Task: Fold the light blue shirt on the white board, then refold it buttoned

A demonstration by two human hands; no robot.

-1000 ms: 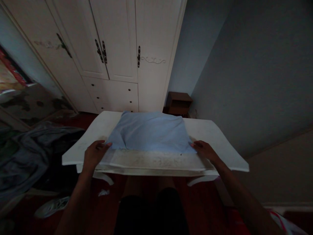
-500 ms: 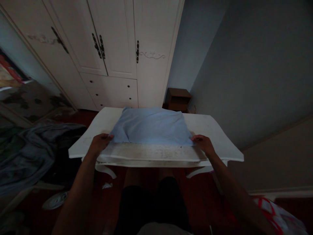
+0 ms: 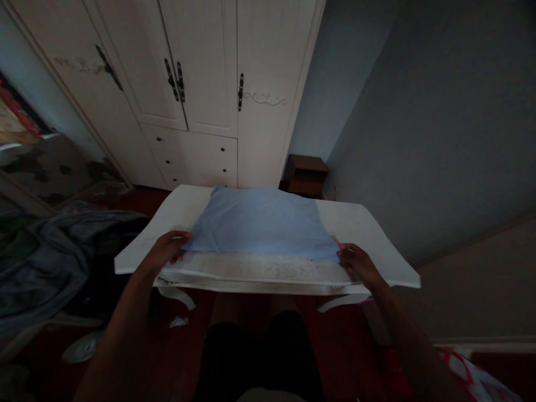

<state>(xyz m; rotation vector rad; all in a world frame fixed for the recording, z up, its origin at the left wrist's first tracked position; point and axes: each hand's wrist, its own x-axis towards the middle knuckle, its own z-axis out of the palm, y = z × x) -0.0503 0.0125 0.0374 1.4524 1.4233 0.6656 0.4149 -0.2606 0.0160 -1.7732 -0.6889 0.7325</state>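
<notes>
A light blue folded cloth (image 3: 262, 224) lies flat on a small white table (image 3: 368, 234) in front of me. My left hand (image 3: 166, 249) rests at the cloth's near left corner, fingers curled on its edge. At the near right corner sits my right hand (image 3: 358, 264), its fingers closed on the cloth's edge. Both forearms reach in from the bottom of the view. The grip itself is dim and partly hidden.
A white wardrobe (image 3: 201, 84) with dark handles stands behind the table. A small brown stool (image 3: 305, 174) sits by the blue-grey wall. Dark grey clothing (image 3: 50, 262) is heaped on the left. A white shoe (image 3: 81, 349) lies on the red floor.
Both hands stay at the cloth's near corners; the right hand has slid slightly toward me and to the right. The view has shifted a little with my head.
</notes>
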